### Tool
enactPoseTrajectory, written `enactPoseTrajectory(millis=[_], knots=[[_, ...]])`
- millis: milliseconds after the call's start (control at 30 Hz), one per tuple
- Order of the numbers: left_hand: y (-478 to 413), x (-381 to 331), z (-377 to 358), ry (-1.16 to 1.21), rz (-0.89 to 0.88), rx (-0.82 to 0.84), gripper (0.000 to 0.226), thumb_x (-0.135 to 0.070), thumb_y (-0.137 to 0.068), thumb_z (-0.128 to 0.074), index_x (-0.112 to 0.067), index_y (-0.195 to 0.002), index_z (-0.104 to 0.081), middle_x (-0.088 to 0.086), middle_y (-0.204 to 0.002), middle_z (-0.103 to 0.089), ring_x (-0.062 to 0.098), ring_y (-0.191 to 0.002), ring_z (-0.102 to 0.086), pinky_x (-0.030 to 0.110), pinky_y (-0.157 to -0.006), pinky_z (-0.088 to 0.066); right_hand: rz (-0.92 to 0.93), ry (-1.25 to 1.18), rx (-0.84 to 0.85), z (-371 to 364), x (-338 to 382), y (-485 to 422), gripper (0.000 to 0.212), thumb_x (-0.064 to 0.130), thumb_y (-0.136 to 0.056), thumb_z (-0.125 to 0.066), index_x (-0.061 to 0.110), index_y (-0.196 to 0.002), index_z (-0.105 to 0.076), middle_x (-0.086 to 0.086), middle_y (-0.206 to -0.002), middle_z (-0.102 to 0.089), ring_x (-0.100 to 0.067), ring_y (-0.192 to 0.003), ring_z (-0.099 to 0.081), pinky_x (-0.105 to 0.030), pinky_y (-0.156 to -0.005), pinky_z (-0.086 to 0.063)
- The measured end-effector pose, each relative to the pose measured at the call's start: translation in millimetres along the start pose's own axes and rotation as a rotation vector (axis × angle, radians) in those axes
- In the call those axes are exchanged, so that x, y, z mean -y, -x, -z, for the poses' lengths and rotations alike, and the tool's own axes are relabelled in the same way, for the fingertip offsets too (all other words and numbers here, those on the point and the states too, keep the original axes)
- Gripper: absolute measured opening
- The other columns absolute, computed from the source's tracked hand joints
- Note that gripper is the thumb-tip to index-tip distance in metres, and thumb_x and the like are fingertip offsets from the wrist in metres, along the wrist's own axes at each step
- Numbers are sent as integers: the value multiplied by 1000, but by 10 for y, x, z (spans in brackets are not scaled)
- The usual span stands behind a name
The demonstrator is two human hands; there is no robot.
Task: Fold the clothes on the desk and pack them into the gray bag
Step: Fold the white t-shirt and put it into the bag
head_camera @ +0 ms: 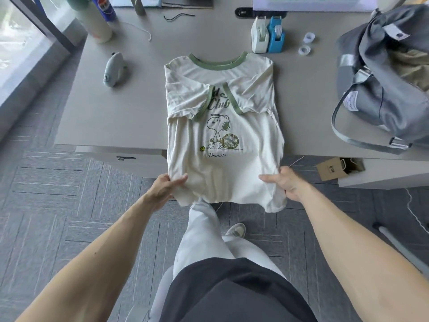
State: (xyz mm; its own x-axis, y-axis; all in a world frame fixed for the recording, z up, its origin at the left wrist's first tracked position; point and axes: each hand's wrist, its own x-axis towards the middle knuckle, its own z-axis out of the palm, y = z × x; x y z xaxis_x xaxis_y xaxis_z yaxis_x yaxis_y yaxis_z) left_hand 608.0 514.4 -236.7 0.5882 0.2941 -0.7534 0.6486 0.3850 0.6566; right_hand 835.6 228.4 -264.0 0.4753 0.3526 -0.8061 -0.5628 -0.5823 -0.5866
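Note:
A cream T-shirt point(222, 126) with green trim and a cartoon dog print lies face up on the grey desk point(111, 108). Both sleeves are folded in over its chest. Its lower part hangs over the desk's near edge. My left hand point(166, 188) grips the bottom left corner of the T-shirt, and my right hand point(286, 182) grips the bottom right corner, thumbs on top. The gray bag point(380, 89) stands open at the desk's right end, with something tan inside it.
Two tape dispensers point(267, 34), white and blue, and two tape rolls point(306, 44) sit behind the shirt. A grey plush toy point(115, 68) lies to the left, bottles point(97, 17) at the back left. A cardboard box point(340, 168) sits under the desk's right side.

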Motion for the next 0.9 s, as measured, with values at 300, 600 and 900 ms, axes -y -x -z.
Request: enactPoseTrajectory(millis=[300, 600, 900], knots=[[380, -225, 235, -148, -1, 83, 78, -54, -57, -90, 2, -107, -68, 17, -100, -75, 32, -89, -73, 40, -76, -58, 103, 151, -102, 329, 279, 362, 58, 18, -81, -78, 13, -131, -50, -2, -122, -63, -22, -107, -63, -45, -96, -51], [373, -1097, 288, 52, -274, -106, 43, -16, -97, -62, -27, -136, -47, -10, -114, -58, 7, -97, -59, 14, -65, -58, 223, 53, 10, 498, 1260, 701, 23, 0, -92, -62, 8, -112, -69, -15, -105, -70, -14, -68, -67, -23, -53, -56], [-302, -2039, 475, 320, -240, -78, 22, -10, -98, -56, 2, -115, -64, 8, -92, -67, 13, -74, -67, 26, -63, -59, 187, -452, -33, 628, 2261, 114, 11, -1, -92, -56, 3, -91, -66, -11, -73, -69, -17, -58, -69, -24, -52, -56]])
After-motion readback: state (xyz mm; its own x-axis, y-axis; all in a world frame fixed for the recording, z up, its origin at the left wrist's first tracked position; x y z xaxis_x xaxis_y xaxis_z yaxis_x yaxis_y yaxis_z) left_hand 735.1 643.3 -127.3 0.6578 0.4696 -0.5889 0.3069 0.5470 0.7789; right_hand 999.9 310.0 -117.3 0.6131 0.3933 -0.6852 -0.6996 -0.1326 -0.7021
